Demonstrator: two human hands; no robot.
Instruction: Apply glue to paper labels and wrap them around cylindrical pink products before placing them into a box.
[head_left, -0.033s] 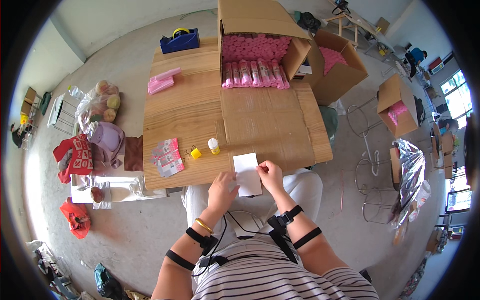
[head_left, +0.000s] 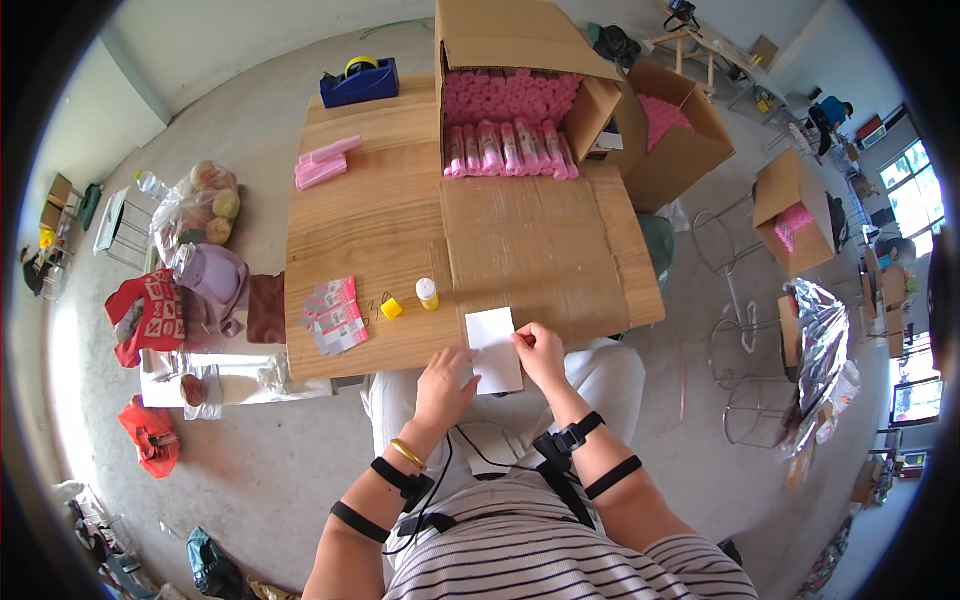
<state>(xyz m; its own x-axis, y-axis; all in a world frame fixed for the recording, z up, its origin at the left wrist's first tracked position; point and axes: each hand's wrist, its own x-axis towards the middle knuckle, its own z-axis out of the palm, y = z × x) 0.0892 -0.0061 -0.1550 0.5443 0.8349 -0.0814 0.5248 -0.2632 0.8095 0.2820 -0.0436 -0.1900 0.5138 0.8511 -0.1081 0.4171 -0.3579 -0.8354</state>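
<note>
A white rectangular sheet or card [head_left: 494,350] lies at the table's near edge, its lower end reaching over my lap. My right hand [head_left: 542,358] pinches its right edge between thumb and fingertips. At its left edge is my left hand [head_left: 442,388], thumb and fingers apart, tips against or very near the paper. Just beyond stand a small white bottle with a yellow label [head_left: 427,293] and a yellow cap [head_left: 391,308]. Pink-and-grey printed cards [head_left: 336,315] lie spread to the left.
An open carton [head_left: 530,50] full of pink wrapped tubes stands at the back, beside another carton [head_left: 690,150]. Flattened cardboard [head_left: 530,240] covers the table's middle. Farther left are pink tubes [head_left: 328,162] and a blue tape dispenser [head_left: 360,82]. Bags crowd the left side.
</note>
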